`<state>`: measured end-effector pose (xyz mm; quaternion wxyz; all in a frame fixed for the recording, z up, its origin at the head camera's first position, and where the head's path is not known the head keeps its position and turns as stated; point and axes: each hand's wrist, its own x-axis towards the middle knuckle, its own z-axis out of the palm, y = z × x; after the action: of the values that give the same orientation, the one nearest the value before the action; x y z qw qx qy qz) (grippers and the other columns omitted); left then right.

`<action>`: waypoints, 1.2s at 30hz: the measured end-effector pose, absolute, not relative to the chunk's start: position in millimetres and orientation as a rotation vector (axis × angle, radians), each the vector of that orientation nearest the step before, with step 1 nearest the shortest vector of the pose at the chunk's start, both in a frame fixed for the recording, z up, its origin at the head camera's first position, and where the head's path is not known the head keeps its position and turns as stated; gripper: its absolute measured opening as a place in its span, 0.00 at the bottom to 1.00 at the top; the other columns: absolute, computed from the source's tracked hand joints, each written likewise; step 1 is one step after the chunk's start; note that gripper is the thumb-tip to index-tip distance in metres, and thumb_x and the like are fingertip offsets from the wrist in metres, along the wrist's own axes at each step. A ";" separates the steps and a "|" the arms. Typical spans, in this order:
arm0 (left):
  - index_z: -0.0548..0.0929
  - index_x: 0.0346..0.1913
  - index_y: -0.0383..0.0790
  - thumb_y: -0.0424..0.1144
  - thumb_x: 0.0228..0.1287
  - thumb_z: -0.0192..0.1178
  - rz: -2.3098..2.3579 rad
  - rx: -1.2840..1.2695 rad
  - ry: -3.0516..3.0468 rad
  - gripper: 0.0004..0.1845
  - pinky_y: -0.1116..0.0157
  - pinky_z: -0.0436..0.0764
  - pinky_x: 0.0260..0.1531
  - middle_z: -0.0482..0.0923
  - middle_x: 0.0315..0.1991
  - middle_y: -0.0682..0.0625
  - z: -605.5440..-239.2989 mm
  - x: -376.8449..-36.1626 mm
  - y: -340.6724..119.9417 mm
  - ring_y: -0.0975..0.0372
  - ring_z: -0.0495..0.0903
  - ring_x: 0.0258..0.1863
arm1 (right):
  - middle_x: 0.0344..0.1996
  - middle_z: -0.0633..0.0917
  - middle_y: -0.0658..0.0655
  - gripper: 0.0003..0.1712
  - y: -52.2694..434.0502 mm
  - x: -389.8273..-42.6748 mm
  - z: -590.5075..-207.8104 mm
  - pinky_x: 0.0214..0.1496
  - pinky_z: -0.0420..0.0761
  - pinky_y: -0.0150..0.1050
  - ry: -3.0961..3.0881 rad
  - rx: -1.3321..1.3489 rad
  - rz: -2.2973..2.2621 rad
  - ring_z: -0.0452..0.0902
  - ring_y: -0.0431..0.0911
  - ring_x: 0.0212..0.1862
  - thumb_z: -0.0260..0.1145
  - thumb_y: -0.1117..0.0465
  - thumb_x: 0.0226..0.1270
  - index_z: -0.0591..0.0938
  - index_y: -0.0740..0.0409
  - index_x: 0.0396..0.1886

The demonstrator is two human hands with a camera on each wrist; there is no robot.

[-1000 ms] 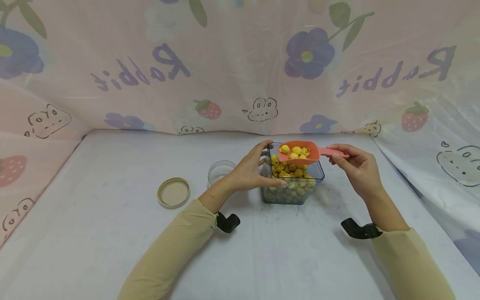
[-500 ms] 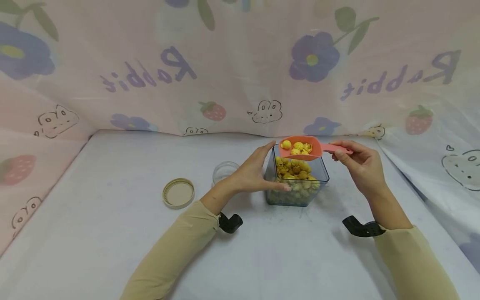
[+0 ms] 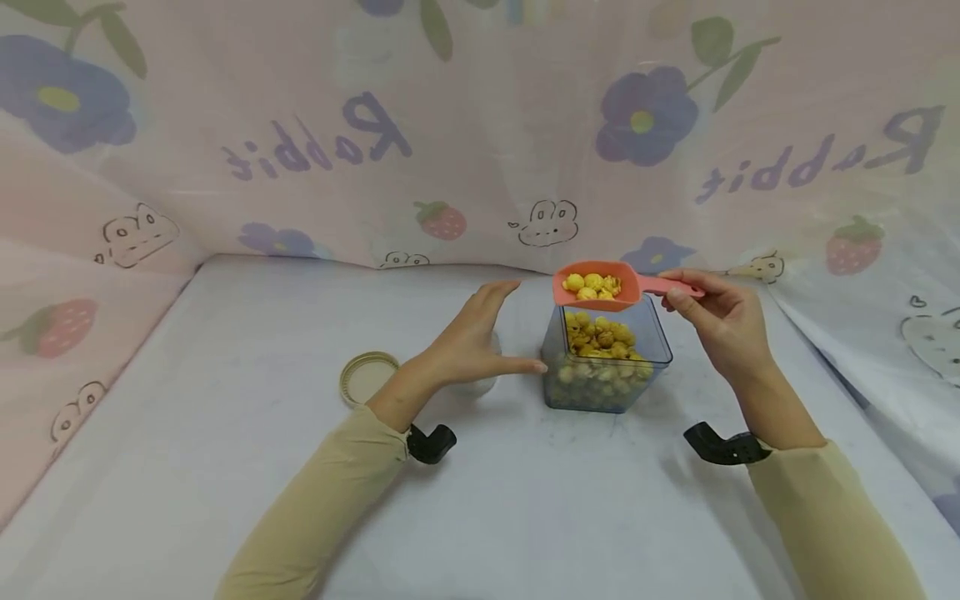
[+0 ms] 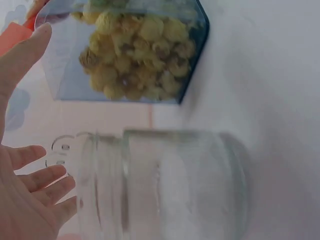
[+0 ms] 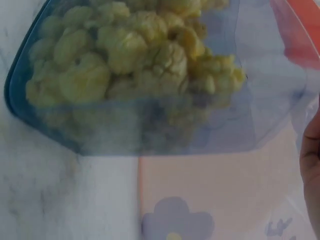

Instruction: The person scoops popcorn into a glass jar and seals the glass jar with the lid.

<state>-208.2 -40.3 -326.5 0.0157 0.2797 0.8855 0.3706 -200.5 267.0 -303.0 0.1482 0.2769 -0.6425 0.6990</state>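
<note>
A clear square container (image 3: 609, 390) (image 4: 70, 75) (image 5: 60, 135) with yellow popcorn (image 3: 600, 337) (image 4: 135, 55) (image 5: 135, 55) in it stands mid-table. My right hand (image 3: 716, 321) pinches the handle of a coral scoop (image 3: 596, 286) loaded with popcorn, level just above the container's far rim. My left hand (image 3: 472, 342) (image 4: 25, 190) is open, fingers spread, just left of the container and not touching it. It hovers over a clear glass jar (image 4: 165, 185), which is mostly hidden behind the hand in the head view.
A beige round lid (image 3: 363, 377) lies on the white table (image 3: 525, 500) left of the left hand. A pink printed curtain (image 3: 450, 125) closes off the back and both sides.
My left hand let go of the container's side and drew back to the left over the jar. The scoop rose a little with its popcorn.
</note>
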 end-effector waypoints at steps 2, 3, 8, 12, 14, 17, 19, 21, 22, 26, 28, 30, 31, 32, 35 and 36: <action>0.52 0.75 0.43 0.58 0.44 0.74 1.146 0.855 2.768 0.59 0.54 0.60 0.70 0.53 0.73 0.46 -327.5 -207.5 -46.4 0.55 0.55 0.72 | 0.38 0.86 0.56 0.11 264.2 -201.3 -301.1 0.42 0.80 0.28 -1.842 0.802 2.020 0.79 0.42 0.34 0.61 0.77 0.62 0.81 0.75 0.45; 0.52 0.75 0.43 0.58 0.44 0.74 1.142 0.849 2.775 0.58 0.54 0.60 0.70 0.53 0.73 0.46 -328.1 -207.1 -49.4 0.55 0.55 0.72 | 0.39 0.86 0.56 0.12 262.7 -201.7 -300.2 0.43 0.80 0.28 -1.833 0.810 2.032 0.80 0.42 0.34 0.62 0.76 0.62 0.81 0.76 0.45; 0.53 0.74 0.42 0.58 0.43 0.75 1.146 0.838 2.791 0.58 0.54 0.60 0.70 0.54 0.73 0.46 -330.5 -205.4 -63.5 0.55 0.56 0.72 | 0.41 0.86 0.57 0.13 255.1 -200.2 -297.2 0.44 0.82 0.28 -1.823 0.819 2.050 0.81 0.41 0.35 0.63 0.76 0.62 0.81 0.76 0.46; 0.54 0.74 0.40 0.56 0.43 0.75 1.168 0.826 2.788 0.58 0.54 0.60 0.70 0.57 0.71 0.45 -334.7 -204.7 -74.3 0.55 0.57 0.72 | 0.41 0.85 0.56 0.13 249.5 -198.0 -294.9 0.44 0.82 0.28 -1.821 0.836 2.042 0.81 0.41 0.36 0.60 0.78 0.62 0.81 0.74 0.46; 0.55 0.74 0.41 0.55 0.43 0.76 1.176 0.801 2.783 0.57 0.55 0.60 0.70 0.58 0.71 0.45 -337.2 -204.0 -79.6 0.55 0.58 0.71 | 0.41 0.85 0.57 0.13 246.2 -197.4 -293.6 0.44 0.82 0.28 -1.813 0.854 2.049 0.81 0.42 0.36 0.62 0.77 0.62 0.81 0.75 0.46; 0.55 0.74 0.41 0.54 0.43 0.76 1.184 0.766 2.773 0.57 0.54 0.61 0.70 0.60 0.70 0.44 -340.6 -202.5 -86.6 0.54 0.60 0.70 | 0.40 0.86 0.55 0.12 240.8 -197.2 -291.7 0.42 0.82 0.28 -1.834 0.864 2.023 0.81 0.41 0.35 0.65 0.73 0.62 0.82 0.73 0.46; 0.56 0.73 0.41 0.53 0.42 0.77 1.195 0.750 2.760 0.57 0.53 0.62 0.69 0.61 0.69 0.43 -342.9 -201.2 -90.1 0.53 0.61 0.69 | 0.39 0.86 0.55 0.13 236.8 -196.9 -290.6 0.41 0.81 0.27 -1.846 0.866 2.012 0.81 0.41 0.35 0.65 0.73 0.61 0.82 0.74 0.46; 0.56 0.73 0.39 0.51 0.41 0.78 1.214 0.747 2.752 0.57 0.52 0.64 0.68 0.62 0.69 0.40 -345.3 -199.9 -92.8 0.51 0.63 0.68 | 0.38 0.86 0.54 0.12 232.9 -196.6 -289.4 0.40 0.81 0.27 -1.879 0.854 1.980 0.81 0.41 0.34 0.64 0.74 0.62 0.82 0.74 0.45; 0.57 0.73 0.38 0.51 0.42 0.78 1.222 0.748 2.749 0.57 0.52 0.64 0.67 0.62 0.68 0.39 -346.8 -199.3 -93.7 0.50 0.64 0.67 | 0.37 0.86 0.54 0.12 231.3 -196.4 -289.3 0.39 0.81 0.26 -1.892 0.843 1.972 0.81 0.40 0.34 0.63 0.75 0.62 0.82 0.74 0.45; 0.57 0.72 0.34 0.49 0.44 0.77 1.252 0.739 2.747 0.55 0.51 0.67 0.65 0.64 0.67 0.36 -354.1 -196.3 -96.0 0.48 0.67 0.64 | 0.36 0.86 0.52 0.12 226.8 -195.3 -289.4 0.39 0.81 0.25 -1.971 0.759 1.920 0.81 0.39 0.33 0.60 0.78 0.62 0.82 0.73 0.45; 0.57 0.72 0.33 0.47 0.46 0.76 1.266 0.734 2.750 0.53 0.50 0.69 0.64 0.64 0.67 0.36 -358.5 -194.3 -97.1 0.48 0.67 0.65 | 0.36 0.85 0.50 0.12 225.2 -194.5 -289.3 0.40 0.81 0.25 -2.023 0.716 1.891 0.81 0.38 0.33 0.61 0.78 0.62 0.83 0.71 0.45; 0.58 0.71 0.32 0.46 0.48 0.75 1.289 0.724 2.752 0.52 0.50 0.69 0.63 0.64 0.67 0.36 -362.4 -192.3 -98.1 0.48 0.66 0.65 | 0.35 0.85 0.49 0.12 224.0 -194.1 -289.3 0.41 0.81 0.25 -2.068 0.693 1.860 0.81 0.38 0.33 0.61 0.77 0.63 0.84 0.69 0.45; 0.58 0.71 0.32 0.46 0.48 0.74 1.296 0.717 2.752 0.51 0.51 0.70 0.63 0.64 0.67 0.36 -364.1 -191.3 -98.4 0.48 0.66 0.66 | 0.35 0.85 0.49 0.12 223.2 -194.0 -289.0 0.41 0.81 0.24 -2.086 0.690 1.853 0.80 0.38 0.33 0.61 0.77 0.63 0.84 0.68 0.45; 0.58 0.71 0.31 0.46 0.49 0.74 1.306 0.710 2.754 0.50 0.51 0.70 0.63 0.65 0.67 0.36 -365.6 -190.3 -98.6 0.48 0.66 0.66 | 0.34 0.85 0.49 0.12 222.7 -193.9 -288.8 0.41 0.81 0.24 -2.114 0.686 1.836 0.80 0.38 0.33 0.61 0.76 0.63 0.84 0.67 0.45; 0.59 0.70 0.30 0.45 0.51 0.73 1.348 0.681 2.747 0.48 0.53 0.71 0.63 0.66 0.66 0.36 -368.6 -188.2 -98.2 0.49 0.66 0.66 | 0.34 0.85 0.47 0.12 220.7 -194.0 -288.5 0.42 0.81 0.24 -2.173 0.687 1.802 0.80 0.37 0.33 0.62 0.74 0.64 0.84 0.65 0.45; 0.59 0.70 0.30 0.44 0.51 0.73 1.359 0.672 2.745 0.48 0.54 0.71 0.63 0.66 0.66 0.37 -369.3 -187.7 -97.9 0.49 0.66 0.66 | 0.34 0.85 0.47 0.12 219.9 -194.1 -288.6 0.42 0.81 0.24 -2.192 0.689 1.795 0.80 0.37 0.33 0.62 0.74 0.64 0.84 0.66 0.45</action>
<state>-187.7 -97.9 -369.3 0.0031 0.2142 0.8753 0.4335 -194.1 219.9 -288.6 0.1128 0.2348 -0.7470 0.6117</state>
